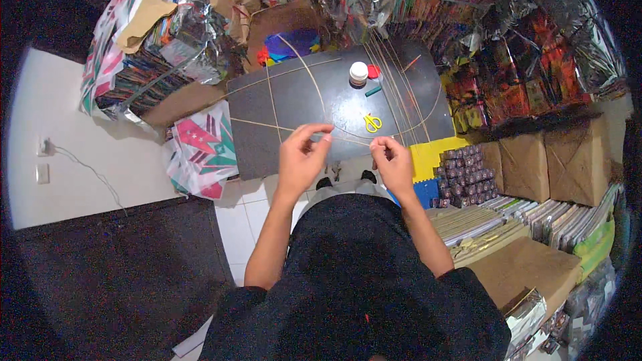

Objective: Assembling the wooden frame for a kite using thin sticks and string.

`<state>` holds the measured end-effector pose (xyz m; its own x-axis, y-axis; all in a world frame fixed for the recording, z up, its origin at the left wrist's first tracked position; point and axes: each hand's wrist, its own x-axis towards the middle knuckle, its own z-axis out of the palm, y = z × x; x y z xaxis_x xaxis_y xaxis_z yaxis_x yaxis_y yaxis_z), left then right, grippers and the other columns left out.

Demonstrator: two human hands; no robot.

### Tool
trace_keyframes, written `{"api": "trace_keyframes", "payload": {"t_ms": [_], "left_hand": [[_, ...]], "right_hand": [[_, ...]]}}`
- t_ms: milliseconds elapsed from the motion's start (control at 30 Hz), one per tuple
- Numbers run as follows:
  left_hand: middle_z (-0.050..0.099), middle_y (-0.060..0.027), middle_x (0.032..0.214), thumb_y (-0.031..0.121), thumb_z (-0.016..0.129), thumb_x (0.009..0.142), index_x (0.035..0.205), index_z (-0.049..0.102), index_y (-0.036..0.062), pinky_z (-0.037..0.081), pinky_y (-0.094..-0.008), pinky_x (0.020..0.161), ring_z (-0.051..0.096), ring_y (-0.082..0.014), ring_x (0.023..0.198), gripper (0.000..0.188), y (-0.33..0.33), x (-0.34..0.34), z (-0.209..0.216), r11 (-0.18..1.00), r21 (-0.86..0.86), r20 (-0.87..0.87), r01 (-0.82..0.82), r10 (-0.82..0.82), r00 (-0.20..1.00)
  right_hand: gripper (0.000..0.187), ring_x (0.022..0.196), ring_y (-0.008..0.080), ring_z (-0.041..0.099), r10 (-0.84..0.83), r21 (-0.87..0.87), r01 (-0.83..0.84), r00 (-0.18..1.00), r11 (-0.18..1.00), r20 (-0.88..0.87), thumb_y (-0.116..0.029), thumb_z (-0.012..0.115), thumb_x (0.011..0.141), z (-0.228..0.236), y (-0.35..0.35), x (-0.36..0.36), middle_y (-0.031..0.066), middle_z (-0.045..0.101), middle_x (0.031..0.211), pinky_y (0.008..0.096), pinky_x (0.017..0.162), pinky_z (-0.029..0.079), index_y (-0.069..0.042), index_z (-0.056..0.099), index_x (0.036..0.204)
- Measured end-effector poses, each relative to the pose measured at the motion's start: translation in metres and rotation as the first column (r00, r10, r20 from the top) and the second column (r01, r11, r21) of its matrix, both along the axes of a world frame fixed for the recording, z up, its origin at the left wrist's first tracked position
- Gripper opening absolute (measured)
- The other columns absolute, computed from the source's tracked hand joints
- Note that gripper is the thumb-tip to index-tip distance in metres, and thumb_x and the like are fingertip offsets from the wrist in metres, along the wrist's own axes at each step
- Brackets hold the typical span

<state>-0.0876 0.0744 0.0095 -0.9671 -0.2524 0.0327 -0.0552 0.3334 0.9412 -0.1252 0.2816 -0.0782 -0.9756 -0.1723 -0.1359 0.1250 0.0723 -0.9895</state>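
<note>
My left hand is over the near edge of a dark table, fingers bent and thumb drawn toward the fingertips; anything between them is too fine to make out. To its right, my right hand is closed in a pinch, its content hidden too. A thin pale strand runs between the two hands. Near the left hand, thin wooden sticks cross one another, and a curved stick bends down toward it. Yellow-handled scissors lie just beyond the right hand.
On the table are a white-lidded jar, a red item, a small green item and several long thin sticks. Bundled stacks crowd the far side. Small dark boxes and brown parcels stand at right.
</note>
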Motion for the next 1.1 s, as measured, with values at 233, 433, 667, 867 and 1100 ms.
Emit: {"api": "trace_keyframes", "payload": {"t_ms": [233, 433, 667, 867, 1100], "left_hand": [[0.071, -0.0131, 0.106, 0.016, 0.069, 0.088, 0.11, 0.072, 0.0044, 0.054, -0.0335, 0.064, 0.068, -0.0218, 0.069, 0.025, 0.02, -0.014, 0.001, 0.94, -0.206, 0.074, 0.271, -0.262, 0.962], [0.074, -0.0134, 0.097, 0.018, 0.068, 0.088, 0.102, 0.074, 0.0036, 0.054, -0.0359, 0.064, 0.068, -0.0245, 0.066, 0.022, 0.021, -0.017, -0.006, 0.93, -0.218, 0.083, 0.295, -0.284, 0.955], [0.075, -0.0127, 0.089, 0.02, 0.07, 0.09, 0.1, 0.073, 0.0017, 0.055, -0.0318, 0.061, 0.071, -0.02, 0.064, 0.021, 0.022, -0.018, -0.002, 0.924, -0.183, 0.184, 0.337, -0.304, 0.935], [0.074, -0.0121, 0.083, 0.019, 0.068, 0.091, 0.098, 0.072, -0.0019, 0.055, -0.0314, 0.057, 0.07, -0.0172, 0.06, 0.022, 0.019, -0.02, -0.009, 0.901, -0.151, 0.205, 0.407, -0.374, 0.905], [0.072, -0.0103, 0.079, 0.017, 0.069, 0.091, 0.096, 0.072, -0.0031, 0.054, -0.0294, 0.054, 0.069, -0.0138, 0.06, 0.021, 0.016, -0.02, -0.007, 0.895, -0.039, 0.255, 0.444, -0.421, 0.871]], "right_hand": [[0.014, 0.069, 0.0056, 0.053, 0.028, 0.046, -0.024, 0.995, 0.999, -0.093, -0.013, 0.068, 0.091, 0.012, -0.006, 0.002, 0.0006, 0.063, 0.08, 0.0243, 0.059, 0.044, 0.001, 0.068, 0.095], [0.014, 0.069, 0.007, 0.053, 0.028, 0.1, -0.01, 0.983, 0.995, -0.18, -0.013, 0.068, 0.091, 0.025, -0.006, 0.006, 0.0024, 0.063, 0.079, 0.0248, 0.06, 0.044, 0.0, 0.068, 0.096], [0.014, 0.068, 0.007, 0.053, 0.049, 0.089, -0.033, 0.982, 0.995, -0.182, -0.013, 0.068, 0.092, 0.024, -0.005, 0.008, 0.0025, 0.062, 0.079, 0.0246, 0.059, 0.043, 0.0, 0.068, 0.096], [0.014, 0.068, 0.0064, 0.052, 0.052, 0.101, -0.03, 0.975, 0.994, -0.218, -0.014, 0.068, 0.093, 0.031, -0.009, 0.011, 0.0025, 0.062, 0.081, 0.0241, 0.059, 0.043, -0.001, 0.068, 0.097], [0.014, 0.072, 0.0068, 0.056, 0.049, 0.101, -0.03, 0.982, 0.994, -0.185, -0.014, 0.068, 0.093, 0.032, -0.009, 0.012, 0.0035, 0.065, 0.085, 0.0242, 0.061, 0.046, 0.0, 0.069, 0.097]]}}
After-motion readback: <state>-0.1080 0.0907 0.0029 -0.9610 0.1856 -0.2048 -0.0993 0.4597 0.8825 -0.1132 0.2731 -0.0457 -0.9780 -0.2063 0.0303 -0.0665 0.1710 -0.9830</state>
